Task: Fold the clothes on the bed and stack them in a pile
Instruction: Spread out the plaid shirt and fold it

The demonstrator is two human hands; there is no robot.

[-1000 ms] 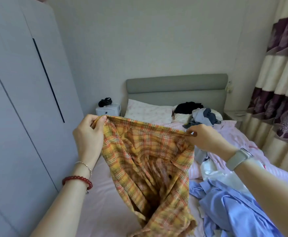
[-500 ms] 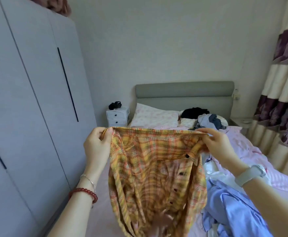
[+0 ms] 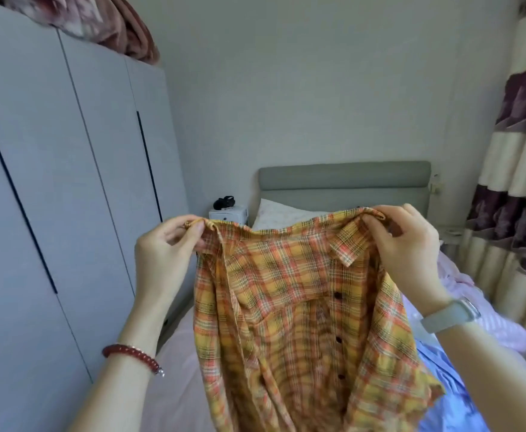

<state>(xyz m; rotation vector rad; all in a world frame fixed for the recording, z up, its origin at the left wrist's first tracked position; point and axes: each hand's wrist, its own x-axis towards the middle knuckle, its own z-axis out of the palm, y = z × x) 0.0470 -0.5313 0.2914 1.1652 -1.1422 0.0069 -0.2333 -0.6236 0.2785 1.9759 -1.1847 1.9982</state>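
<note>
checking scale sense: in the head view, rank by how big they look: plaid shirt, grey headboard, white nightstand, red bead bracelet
1. plaid shirt, though nearness inflates it
2. grey headboard
3. white nightstand and red bead bracelet look alike; unsure

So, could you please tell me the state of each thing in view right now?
plaid shirt: held up, hanging, unfolded
left hand: pinching the shirt's top edge
right hand: gripping the shirt by the collar
blue garment: crumpled on the bed
wardrobe: doors closed
curtain: hanging drawn
</note>
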